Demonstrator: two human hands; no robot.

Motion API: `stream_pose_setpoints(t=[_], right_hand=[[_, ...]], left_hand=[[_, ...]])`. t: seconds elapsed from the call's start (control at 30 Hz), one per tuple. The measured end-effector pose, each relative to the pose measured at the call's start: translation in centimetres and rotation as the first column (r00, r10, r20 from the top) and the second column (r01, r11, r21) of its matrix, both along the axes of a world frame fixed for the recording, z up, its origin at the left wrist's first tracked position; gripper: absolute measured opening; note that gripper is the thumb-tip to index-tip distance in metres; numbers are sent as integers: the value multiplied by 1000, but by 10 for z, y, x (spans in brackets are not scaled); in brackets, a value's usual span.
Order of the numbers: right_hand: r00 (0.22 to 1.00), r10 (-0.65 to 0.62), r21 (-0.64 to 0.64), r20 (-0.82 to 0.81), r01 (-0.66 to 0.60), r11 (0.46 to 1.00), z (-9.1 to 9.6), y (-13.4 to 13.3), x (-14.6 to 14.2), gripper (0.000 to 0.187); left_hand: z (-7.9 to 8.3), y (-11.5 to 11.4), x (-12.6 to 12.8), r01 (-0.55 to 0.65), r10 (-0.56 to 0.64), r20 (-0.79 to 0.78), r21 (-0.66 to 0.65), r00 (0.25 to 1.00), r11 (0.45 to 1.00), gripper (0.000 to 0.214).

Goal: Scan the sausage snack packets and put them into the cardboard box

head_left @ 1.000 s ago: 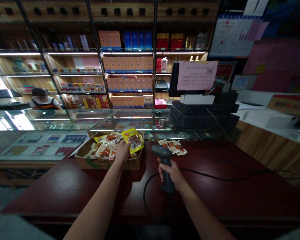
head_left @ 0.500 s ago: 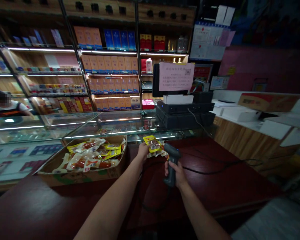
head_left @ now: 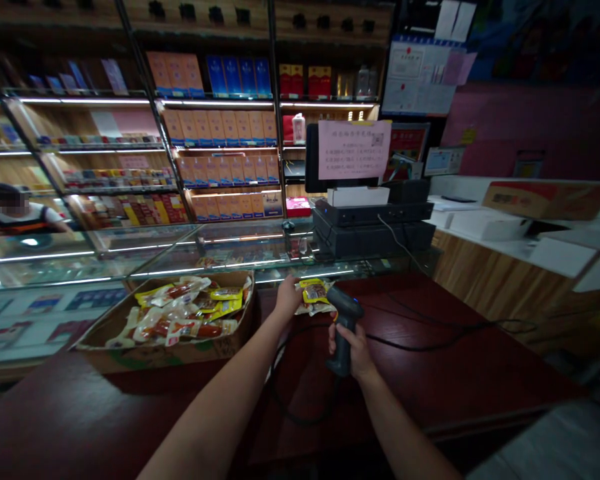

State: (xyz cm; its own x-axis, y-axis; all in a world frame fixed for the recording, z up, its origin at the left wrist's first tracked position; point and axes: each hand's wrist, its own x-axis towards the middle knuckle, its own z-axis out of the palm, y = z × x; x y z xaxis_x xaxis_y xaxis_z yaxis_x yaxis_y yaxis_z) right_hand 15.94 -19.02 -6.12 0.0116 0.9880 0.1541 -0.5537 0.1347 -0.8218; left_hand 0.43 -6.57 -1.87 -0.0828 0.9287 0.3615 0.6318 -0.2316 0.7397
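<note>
Right hand (head_left: 356, 348) grips scanner (head_left: 345, 305) — left hand (head_left: 287, 299) apparently touching yellow packet (head_left: 313, 291).

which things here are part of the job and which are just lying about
Likely part of the job:
scanner, in the right hand
yellow packet, by the left hand
open box of packets

Just about:
monitor
pink sign
shelf boxes
closed carton

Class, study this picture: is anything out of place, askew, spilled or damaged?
Nothing looks spilled or damaged. The cable near the scanner looks a little untidy, sprawling loosely over the table; packs lie jumbled in the box.
</note>
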Motion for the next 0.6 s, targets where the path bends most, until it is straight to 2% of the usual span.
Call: stream_pose_setpoints(t=[0.07,0.13,0.23,0.33,0.43,0.5,0.6], right_hand=[[1000,4,-1,11,-4,1000,0,-2,0,36],[1000,18,-4,16,-18,1000,1,-4,-1,38],[999,39,-13,17,-39,999,6,-6,-7,39],[995,97,-19,9,-97,995,14,-6,-23,36],[980,199,-10,-11,-199,980,21,-2,-51,30],[969,246,15,-31,-246,969,23,1,-69,30],[948,314,32,-46,-313,949,17,5,-85,35]], left_hand=[[14,-10,-21,18,-9,-103,87,995,996,28],[31,-18,-53,5,22,-218,121,976,993,30],[50,-28,-115,-122,130,-396,45,909,992,41],[57,-32,-167,-309,222,-528,-81,819,948,38],[51,-31,-193,-440,332,-440,-170,834,882,26],[44,-27,-198,-452,380,-308,-207,872,868,24],[33,-17,-198,-421,390,-167,-241,905,874,23]])
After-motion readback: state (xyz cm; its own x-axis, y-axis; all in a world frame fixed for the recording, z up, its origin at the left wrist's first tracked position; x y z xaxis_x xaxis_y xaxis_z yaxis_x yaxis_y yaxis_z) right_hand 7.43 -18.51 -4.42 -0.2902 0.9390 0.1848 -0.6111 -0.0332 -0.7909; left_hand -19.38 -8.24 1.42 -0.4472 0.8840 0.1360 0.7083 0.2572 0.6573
